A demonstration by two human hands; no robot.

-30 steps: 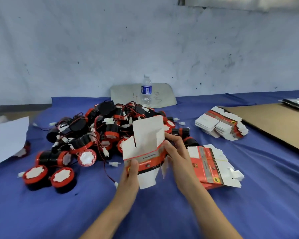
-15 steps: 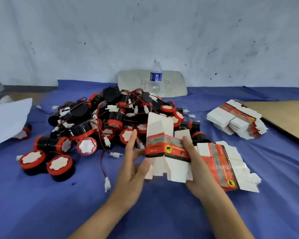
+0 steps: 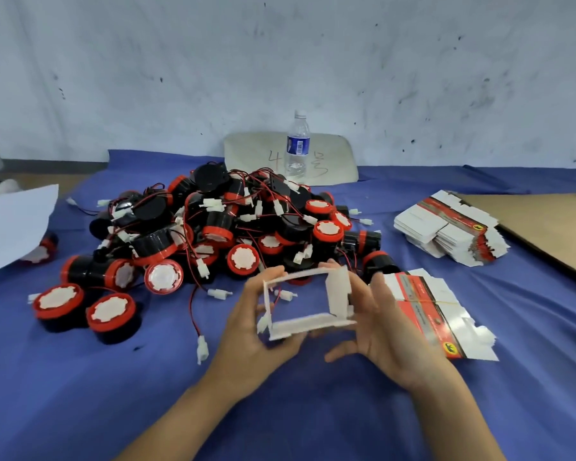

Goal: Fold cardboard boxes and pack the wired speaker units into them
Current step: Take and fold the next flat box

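Head view: the left hand (image 3: 246, 337) grips the box (image 3: 308, 322) by its left wall. The fingers are curled round the wall, with one fingertip up at the far left corner and the others under the near edge. The right hand (image 3: 389, 337) lies against the box's right wall with fairly straight, spread fingers. Its thumb stretches out below the near right corner, so the hand presses rather than clasps. The picture is blurred here, so finer finger contact cannot be told.

The box is opened into a square white tube and held above the counter (image 3: 80, 394), toward the middle of its near edge. Its open ends face up at the camera and down at the blue cloth, so its axis runs roughly along the line of sight. A white connector and the cloth show through it. One flap stands up at the right wall.

Just beyond the box is the heap of red-and-black speaker units (image 3: 213, 227), wires tangled among them. A banded stack of flat boxes (image 3: 426, 304) lies just right of the right hand. A second stack (image 3: 446, 234) lies farther toward the right edge, beside a brown cardboard sheet (image 3: 546, 227). A water bottle (image 3: 298, 144) stands at the far edge, by the wall.
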